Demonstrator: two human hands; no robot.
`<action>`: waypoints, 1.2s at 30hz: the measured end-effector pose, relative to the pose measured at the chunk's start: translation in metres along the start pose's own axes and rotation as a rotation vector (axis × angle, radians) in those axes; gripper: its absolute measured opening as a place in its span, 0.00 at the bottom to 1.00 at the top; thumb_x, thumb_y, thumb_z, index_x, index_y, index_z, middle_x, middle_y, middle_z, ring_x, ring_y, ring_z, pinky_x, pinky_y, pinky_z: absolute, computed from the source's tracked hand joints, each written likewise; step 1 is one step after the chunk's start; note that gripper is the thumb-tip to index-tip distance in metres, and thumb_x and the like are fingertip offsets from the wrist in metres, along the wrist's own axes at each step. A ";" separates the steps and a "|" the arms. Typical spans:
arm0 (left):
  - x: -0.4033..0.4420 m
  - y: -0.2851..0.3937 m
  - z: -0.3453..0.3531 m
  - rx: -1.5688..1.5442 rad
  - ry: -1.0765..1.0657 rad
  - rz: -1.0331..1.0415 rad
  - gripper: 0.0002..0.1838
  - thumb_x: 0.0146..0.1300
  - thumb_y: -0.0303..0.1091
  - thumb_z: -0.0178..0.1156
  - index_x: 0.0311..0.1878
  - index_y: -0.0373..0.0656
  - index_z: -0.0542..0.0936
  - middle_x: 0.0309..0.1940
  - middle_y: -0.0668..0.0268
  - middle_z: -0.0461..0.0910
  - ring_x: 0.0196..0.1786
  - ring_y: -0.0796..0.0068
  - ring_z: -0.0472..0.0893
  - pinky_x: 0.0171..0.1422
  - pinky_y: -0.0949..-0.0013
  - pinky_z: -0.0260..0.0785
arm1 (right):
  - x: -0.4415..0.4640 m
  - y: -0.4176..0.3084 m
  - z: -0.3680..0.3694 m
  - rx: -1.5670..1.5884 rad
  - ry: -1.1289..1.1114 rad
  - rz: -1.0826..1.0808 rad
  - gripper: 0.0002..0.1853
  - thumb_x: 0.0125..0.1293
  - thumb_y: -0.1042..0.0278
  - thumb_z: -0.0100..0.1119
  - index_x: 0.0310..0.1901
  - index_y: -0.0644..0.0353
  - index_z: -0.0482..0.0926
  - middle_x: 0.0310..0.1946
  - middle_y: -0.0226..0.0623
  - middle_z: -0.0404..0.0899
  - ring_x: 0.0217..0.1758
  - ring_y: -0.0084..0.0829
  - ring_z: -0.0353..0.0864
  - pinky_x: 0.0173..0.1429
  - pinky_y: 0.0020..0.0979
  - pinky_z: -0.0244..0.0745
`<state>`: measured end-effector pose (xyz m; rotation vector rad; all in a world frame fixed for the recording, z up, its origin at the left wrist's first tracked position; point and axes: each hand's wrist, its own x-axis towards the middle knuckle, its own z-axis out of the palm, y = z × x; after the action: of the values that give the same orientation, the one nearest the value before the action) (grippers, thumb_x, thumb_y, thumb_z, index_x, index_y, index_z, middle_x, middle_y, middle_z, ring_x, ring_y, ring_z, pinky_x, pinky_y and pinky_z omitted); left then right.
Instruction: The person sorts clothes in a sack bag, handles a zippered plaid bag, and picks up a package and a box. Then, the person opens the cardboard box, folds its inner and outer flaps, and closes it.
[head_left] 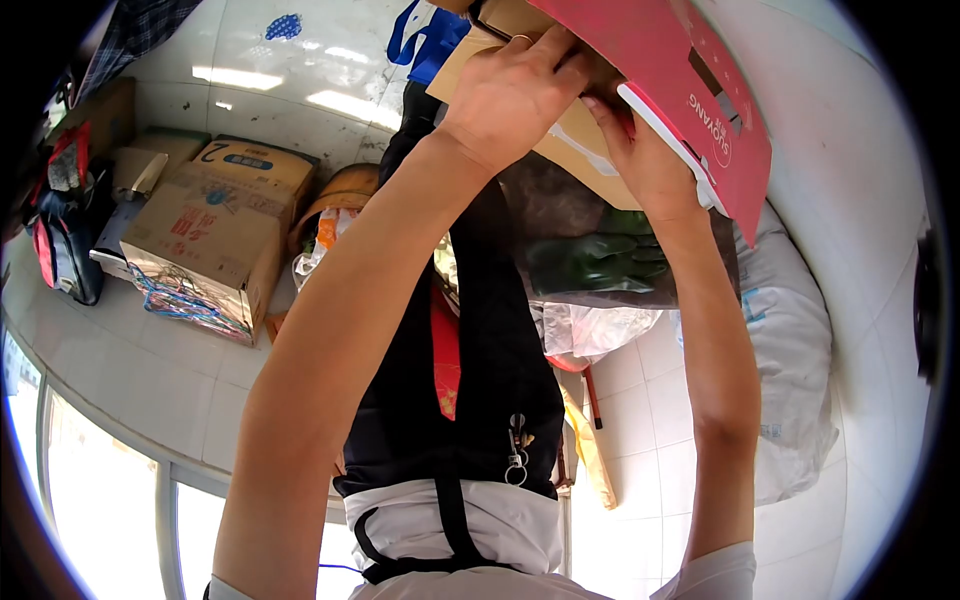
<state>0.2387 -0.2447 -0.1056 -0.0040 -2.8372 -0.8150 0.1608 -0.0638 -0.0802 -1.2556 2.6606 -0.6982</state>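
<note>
A red and brown cardboard box (735,120), printed "SUOYANG" and with a cut-out slot in its red panel, is tilted at the top of the view. My left hand (515,90) reaches over its opening, with bent fingers whose tips are hidden inside. My right hand (652,165) grips the box near the red panel's white edge, its thumb on the inner side and its other fingers mostly hidden. Under the box lies a dark plastic bag (560,215) with green gloves (600,262) on or in it.
To the left stand a large taped carton (215,220) with tangled wires (195,300) and a dark bag (75,230). A white sack (775,350) leans by the right wall. Clear plastic (600,330) and a yellow strip (590,450) are near my legs. A blue bag (430,45) lies beyond.
</note>
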 end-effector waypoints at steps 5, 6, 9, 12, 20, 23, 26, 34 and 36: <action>0.005 0.008 -0.007 -0.020 -0.007 -0.017 0.12 0.58 0.30 0.66 0.46 0.50 0.83 0.48 0.68 0.81 0.44 0.67 0.86 0.40 0.67 0.81 | -0.014 -0.007 -0.010 -0.091 -0.128 0.218 0.18 0.70 0.57 0.70 0.53 0.61 0.82 0.37 0.42 0.86 0.36 0.44 0.86 0.42 0.41 0.81; 0.000 0.009 -0.008 -0.079 0.027 -0.062 0.11 0.60 0.31 0.67 0.47 0.51 0.83 0.48 0.69 0.81 0.43 0.66 0.86 0.39 0.65 0.80 | -0.016 -0.009 -0.014 -0.131 -0.140 0.214 0.19 0.71 0.58 0.69 0.55 0.62 0.82 0.38 0.43 0.86 0.37 0.45 0.86 0.42 0.42 0.82; -0.016 0.009 -0.032 -0.206 0.113 -0.206 0.11 0.64 0.29 0.70 0.48 0.49 0.82 0.46 0.69 0.82 0.39 0.63 0.86 0.36 0.61 0.78 | -0.023 -0.026 -0.031 0.232 -0.190 0.520 0.22 0.75 0.58 0.65 0.62 0.64 0.79 0.50 0.49 0.86 0.45 0.43 0.86 0.50 0.39 0.80; -0.035 0.003 -0.054 -0.218 0.198 -0.486 0.23 0.62 0.26 0.72 0.58 0.40 0.74 0.47 0.62 0.75 0.36 0.70 0.77 0.40 0.67 0.72 | -0.022 -0.034 -0.052 0.193 0.077 0.412 0.22 0.75 0.64 0.65 0.66 0.64 0.77 0.61 0.47 0.83 0.62 0.39 0.83 0.66 0.37 0.75; 0.007 -0.002 -0.072 -0.230 0.085 -0.333 0.32 0.60 0.27 0.70 0.69 0.40 0.73 0.68 0.57 0.72 0.67 0.49 0.76 0.70 0.55 0.72 | 0.019 -0.022 -0.097 0.632 0.413 0.728 0.26 0.77 0.70 0.63 0.72 0.66 0.68 0.66 0.44 0.78 0.71 0.32 0.75 0.74 0.34 0.69; 0.008 0.005 -0.068 -0.260 0.087 -0.295 0.29 0.62 0.27 0.69 0.67 0.41 0.74 0.63 0.55 0.76 0.63 0.48 0.77 0.66 0.55 0.73 | 0.037 -0.017 -0.105 0.653 0.481 0.710 0.21 0.78 0.67 0.61 0.67 0.68 0.73 0.63 0.43 0.81 0.68 0.30 0.77 0.72 0.31 0.70; 0.004 -0.003 -0.065 -0.206 0.097 -0.274 0.25 0.64 0.27 0.67 0.64 0.41 0.75 0.58 0.55 0.79 0.58 0.50 0.79 0.62 0.55 0.74 | 0.037 -0.014 -0.103 0.708 0.535 0.707 0.21 0.78 0.63 0.62 0.63 0.69 0.77 0.60 0.42 0.83 0.66 0.30 0.79 0.71 0.30 0.70; -0.008 -0.024 -0.079 -0.180 0.020 -0.233 0.15 0.72 0.25 0.58 0.60 0.39 0.77 0.57 0.55 0.80 0.56 0.52 0.80 0.58 0.56 0.75 | 0.049 -0.032 -0.103 0.864 0.625 0.819 0.24 0.75 0.61 0.65 0.64 0.70 0.76 0.62 0.43 0.81 0.66 0.31 0.79 0.72 0.31 0.70; -0.004 -0.016 -0.078 -0.271 0.111 -0.293 0.18 0.71 0.25 0.59 0.63 0.39 0.75 0.63 0.54 0.77 0.62 0.49 0.78 0.62 0.55 0.75 | 0.054 -0.039 -0.099 1.018 0.693 0.838 0.24 0.74 0.63 0.65 0.64 0.70 0.76 0.62 0.43 0.80 0.66 0.32 0.79 0.72 0.31 0.71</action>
<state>0.2562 -0.2988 -0.0502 0.4140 -2.6356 -1.2125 0.1237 -0.0907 0.0297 0.3967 2.1850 -2.0898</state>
